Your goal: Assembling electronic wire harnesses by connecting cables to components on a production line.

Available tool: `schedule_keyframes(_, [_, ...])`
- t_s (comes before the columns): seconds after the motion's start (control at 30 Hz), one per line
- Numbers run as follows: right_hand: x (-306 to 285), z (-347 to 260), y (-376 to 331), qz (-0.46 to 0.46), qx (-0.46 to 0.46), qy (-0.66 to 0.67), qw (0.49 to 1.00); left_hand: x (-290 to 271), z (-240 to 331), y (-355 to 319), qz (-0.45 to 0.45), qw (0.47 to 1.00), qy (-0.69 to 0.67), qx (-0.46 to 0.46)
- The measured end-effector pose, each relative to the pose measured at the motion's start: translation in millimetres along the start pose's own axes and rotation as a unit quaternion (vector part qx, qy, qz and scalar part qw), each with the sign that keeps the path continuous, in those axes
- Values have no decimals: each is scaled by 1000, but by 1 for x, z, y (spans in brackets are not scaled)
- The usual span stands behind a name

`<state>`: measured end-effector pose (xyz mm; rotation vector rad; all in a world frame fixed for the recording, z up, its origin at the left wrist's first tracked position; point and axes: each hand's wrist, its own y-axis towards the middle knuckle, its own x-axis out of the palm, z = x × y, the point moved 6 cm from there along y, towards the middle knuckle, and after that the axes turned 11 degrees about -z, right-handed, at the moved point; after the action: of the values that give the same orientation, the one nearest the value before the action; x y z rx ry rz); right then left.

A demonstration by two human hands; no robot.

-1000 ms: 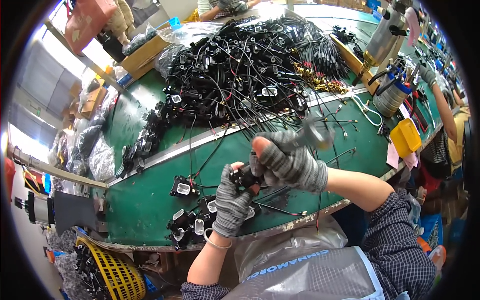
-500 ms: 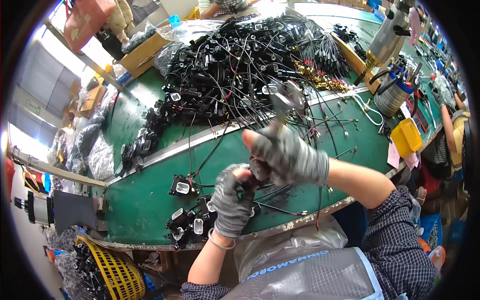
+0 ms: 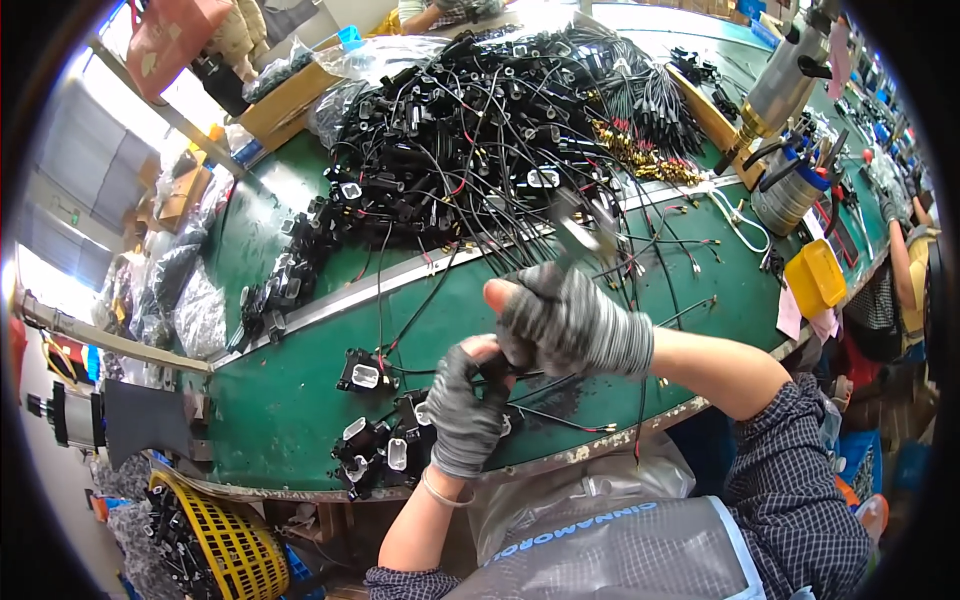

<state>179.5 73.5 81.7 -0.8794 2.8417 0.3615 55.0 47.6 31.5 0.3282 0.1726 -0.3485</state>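
Observation:
My right hand [image 3: 570, 318], in a grey striped glove with a bare fingertip, is closed round a dark tool with a shiny metal end [image 3: 585, 235]. The tool's end sticks up from the fist and is smeared, so its kind does not show. My left hand [image 3: 465, 405], in the same kind of glove, is closed just below and left of it, pinching a small black piece [image 3: 492, 368] mostly hidden by the fingers. The two hands meet over the bench's near part. Several black plastic housings with pale openings [image 3: 397, 453] lie beside the left hand; another housing [image 3: 362, 372] sits farther left.
A big heap of black housings and cables [image 3: 450, 140] covers the bench behind a metal strip [image 3: 370, 292]. At right stand a power screwdriver [image 3: 780, 90], a tin of tools [image 3: 790, 200] and a yellow container [image 3: 815, 278]. A yellow basket [image 3: 235, 545] stands lower left.
My right hand has shifted slightly left, and the tool's end has swung a little down and right. My left hand stays nearly in place, closed.

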Motion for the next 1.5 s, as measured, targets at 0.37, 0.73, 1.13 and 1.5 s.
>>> schedule_keyframes(0.37, [-51,28,-9,27,206,26,978,-13,-28,-14,-35,989,-3,-146])
schedule_keyframes(0.73, [-112,-36,63,263,-96,-560,779,-49,-12,-26,48,975,-192,-105])
schedule_keyframes(1.13, [118,76,-30,-234,-6,-506,830,-50,-45,-133,-47,885,-47,-460])
schedule_keyframes(1.5, [98,51,-36,-218,57,-499,837,-17,-44,-110,7,815,-405,-414])
